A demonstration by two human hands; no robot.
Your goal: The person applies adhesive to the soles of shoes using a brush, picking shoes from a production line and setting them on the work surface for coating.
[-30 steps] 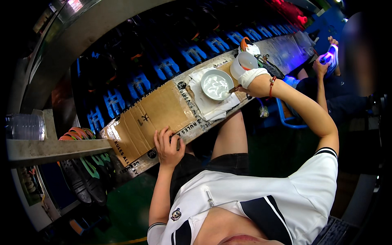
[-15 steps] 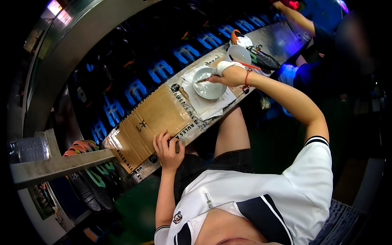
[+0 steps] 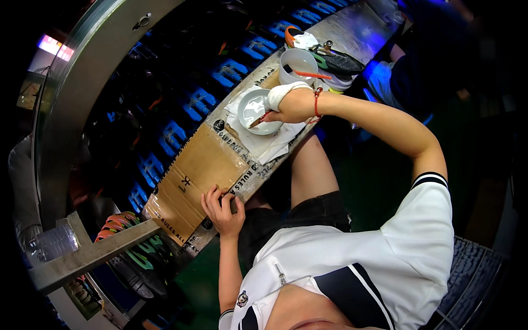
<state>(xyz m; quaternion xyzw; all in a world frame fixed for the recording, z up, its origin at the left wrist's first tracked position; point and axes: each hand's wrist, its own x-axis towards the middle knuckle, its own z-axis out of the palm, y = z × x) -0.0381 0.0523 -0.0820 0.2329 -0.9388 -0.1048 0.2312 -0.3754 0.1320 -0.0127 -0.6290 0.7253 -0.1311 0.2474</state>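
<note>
Right hand: The person's right hand (image 3: 295,105), wrapped over the fingers in white cloth (image 3: 284,91), pinches a slim brown tool (image 3: 263,117), its tip dipped inside the bowl.
Bowl: The pale bowl (image 3: 268,131), glossy white within, sits on white sheets (image 3: 268,147) on the worktop (image 3: 352,34).
Left hand: The left hand (image 3: 224,213) rests loosely, fingers bent, at the near edge of the flattened cardboard (image 3: 212,159); whatever lies under the palm is hidden.
Lettering: Black printed capitals and round black emblems run along the worktop's edges beside the cardboard, which bears a large dark mark of its own.
Tub: Just beyond the bowl, a translucent tub (image 3: 297,59) carries a red-handled brush (image 3: 314,75) across its rim, near a black shoe (image 3: 345,63).
Shirt: A small round badge (image 3: 242,298) marks the white shirt (image 3: 352,258).
Rack: Blue clamps (image 3: 199,103) line the worktop's far side.
</note>
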